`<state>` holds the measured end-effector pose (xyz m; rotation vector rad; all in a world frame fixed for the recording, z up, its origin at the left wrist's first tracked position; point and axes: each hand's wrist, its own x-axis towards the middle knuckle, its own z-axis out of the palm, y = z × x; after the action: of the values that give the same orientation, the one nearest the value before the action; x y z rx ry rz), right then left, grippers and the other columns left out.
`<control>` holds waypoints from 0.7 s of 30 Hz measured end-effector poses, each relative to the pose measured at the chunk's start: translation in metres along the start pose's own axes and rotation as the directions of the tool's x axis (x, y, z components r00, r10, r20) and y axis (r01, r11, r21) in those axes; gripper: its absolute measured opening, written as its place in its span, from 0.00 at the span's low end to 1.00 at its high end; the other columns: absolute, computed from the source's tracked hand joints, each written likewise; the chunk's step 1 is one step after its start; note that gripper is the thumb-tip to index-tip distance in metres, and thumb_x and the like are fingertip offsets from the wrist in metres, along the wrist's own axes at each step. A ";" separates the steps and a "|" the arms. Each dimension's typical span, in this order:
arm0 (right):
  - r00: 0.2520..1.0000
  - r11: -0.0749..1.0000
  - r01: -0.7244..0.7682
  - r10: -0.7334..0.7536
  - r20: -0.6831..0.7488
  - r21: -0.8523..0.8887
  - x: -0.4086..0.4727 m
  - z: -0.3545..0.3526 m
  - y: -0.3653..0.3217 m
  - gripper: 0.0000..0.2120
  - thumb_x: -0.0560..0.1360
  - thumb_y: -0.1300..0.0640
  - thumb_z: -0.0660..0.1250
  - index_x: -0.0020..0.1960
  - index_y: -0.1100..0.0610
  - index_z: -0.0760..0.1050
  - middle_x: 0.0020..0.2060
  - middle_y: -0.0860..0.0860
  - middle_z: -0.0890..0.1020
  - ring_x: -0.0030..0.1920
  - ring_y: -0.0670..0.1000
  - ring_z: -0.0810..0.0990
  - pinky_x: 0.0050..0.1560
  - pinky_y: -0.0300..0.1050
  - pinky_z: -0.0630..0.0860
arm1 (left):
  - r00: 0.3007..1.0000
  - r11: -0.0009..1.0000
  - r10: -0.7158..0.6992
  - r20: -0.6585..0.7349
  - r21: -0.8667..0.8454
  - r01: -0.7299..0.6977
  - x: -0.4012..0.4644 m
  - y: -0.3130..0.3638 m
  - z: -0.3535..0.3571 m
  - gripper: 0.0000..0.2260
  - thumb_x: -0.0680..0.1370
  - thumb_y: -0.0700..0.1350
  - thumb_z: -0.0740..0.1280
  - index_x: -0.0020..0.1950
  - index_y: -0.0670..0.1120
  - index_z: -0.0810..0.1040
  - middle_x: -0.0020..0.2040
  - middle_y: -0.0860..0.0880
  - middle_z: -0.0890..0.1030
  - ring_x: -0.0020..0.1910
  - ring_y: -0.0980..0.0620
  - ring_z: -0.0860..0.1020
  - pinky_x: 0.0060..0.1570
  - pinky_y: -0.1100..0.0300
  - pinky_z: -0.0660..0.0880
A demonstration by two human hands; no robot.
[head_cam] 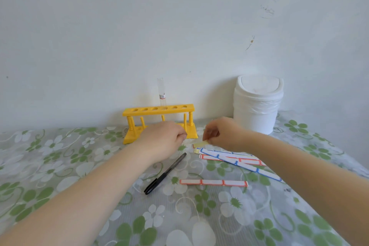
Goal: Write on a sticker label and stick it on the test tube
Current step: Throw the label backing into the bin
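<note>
A clear test tube (161,92) with a small label on it stands upright in a yellow rack (157,110) by the wall. My right hand (223,133) pinches a pale yellow strip of backing paper (200,144) just above the pile of sticker label strips (229,158). My left hand (163,138) hovers in front of the rack with its fingers curled; whether it holds anything is hidden. A black pen (165,173) lies on the table below my left hand. One red-bordered label strip (213,182) lies apart, nearer to me.
A white swing-lid bin (257,104) lined with a plastic bag stands at the back right against the wall. The table wears a green and white floral cloth (60,166).
</note>
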<state>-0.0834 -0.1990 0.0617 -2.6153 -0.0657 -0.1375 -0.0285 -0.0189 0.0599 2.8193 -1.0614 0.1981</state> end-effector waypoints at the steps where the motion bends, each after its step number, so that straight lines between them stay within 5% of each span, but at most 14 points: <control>1: 0.999 1.000 -0.009 0.009 -0.044 0.000 0.001 -0.009 0.005 0.08 0.71 0.65 0.64 0.46 0.59 0.80 0.35 0.48 0.78 0.39 0.48 0.75 0.40 0.37 0.71 | 1.000 1.000 0.015 -0.007 -0.003 -0.015 0.007 0.004 -0.001 0.15 0.79 0.49 0.54 0.52 0.50 0.79 0.51 0.50 0.81 0.51 0.47 0.77 0.48 0.51 0.76; 5: 0.980 0.997 -0.044 0.056 -0.191 0.067 0.003 -0.041 0.021 0.11 0.72 0.68 0.60 0.44 0.58 0.79 0.32 0.48 0.78 0.31 0.48 0.79 0.38 0.41 0.77 | 0.998 0.999 0.047 -0.050 -0.003 -0.047 0.030 0.016 -0.006 0.15 0.79 0.49 0.53 0.50 0.47 0.79 0.49 0.47 0.81 0.51 0.45 0.77 0.46 0.47 0.76; 7: 0.959 0.994 -0.038 0.064 -0.275 0.100 0.004 -0.056 0.029 0.11 0.71 0.69 0.60 0.41 0.57 0.78 0.33 0.51 0.79 0.30 0.50 0.80 0.37 0.35 0.76 | 0.995 0.998 0.067 -0.078 -0.016 -0.069 0.040 0.022 -0.009 0.15 0.78 0.48 0.53 0.49 0.46 0.79 0.48 0.46 0.80 0.50 0.44 0.77 0.47 0.46 0.76; 16: 0.804 0.986 -0.119 0.163 -0.572 0.114 0.015 -0.115 0.070 0.08 0.71 0.64 0.64 0.41 0.54 0.78 0.38 0.50 0.81 0.44 0.52 0.79 0.41 0.40 0.72 | 0.981 0.989 0.146 -0.126 0.008 -0.146 0.080 0.056 -0.025 0.15 0.80 0.47 0.53 0.57 0.50 0.78 0.56 0.48 0.78 0.56 0.46 0.75 0.52 0.50 0.74; 21: 0.782 0.983 -0.161 0.178 -0.597 0.082 0.023 -0.129 0.092 0.08 0.72 0.64 0.63 0.42 0.54 0.78 0.41 0.52 0.82 0.44 0.53 0.78 0.39 0.41 0.71 | 0.970 0.980 0.197 -0.145 0.024 -0.196 0.102 0.074 -0.031 0.16 0.80 0.46 0.54 0.63 0.47 0.75 0.62 0.46 0.76 0.62 0.44 0.72 0.56 0.48 0.72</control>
<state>-0.0645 -0.3429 0.1298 -2.4080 0.3915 -0.8918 -0.0043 -0.1350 0.1117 2.6561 -1.3069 0.4237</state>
